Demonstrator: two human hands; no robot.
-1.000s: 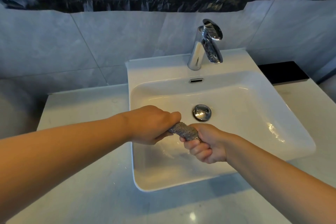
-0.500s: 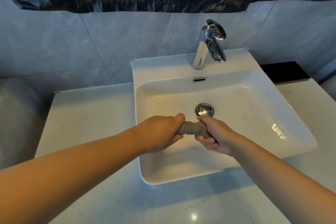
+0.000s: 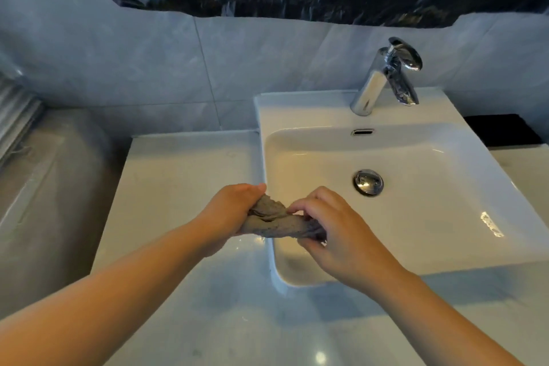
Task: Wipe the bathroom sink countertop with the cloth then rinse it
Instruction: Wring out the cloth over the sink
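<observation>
Both hands are holding a bunched grey cloth (image 3: 276, 221) in the air over the left edge of the white sink (image 3: 297, 107).

The left hand (image 3: 234, 211) is gripping the left end of the cloth with its fingers curled round it, and this hand is hanging over the white countertop (image 3: 184, 175). The right hand (image 3: 335, 235) is pinching the right end between its bent fingers and thumb, and it is hanging over the basin. The cloth is stretching between the two hands in a wrinkled, partly twisted roll, and it is not touching the sink or the countertop. The chrome faucet (image 3: 383, 77) is standing at the back of the sink, well apart from the hands. The round drain plug (image 3: 368, 182) is lying in the basin, near the right hand.
</observation>
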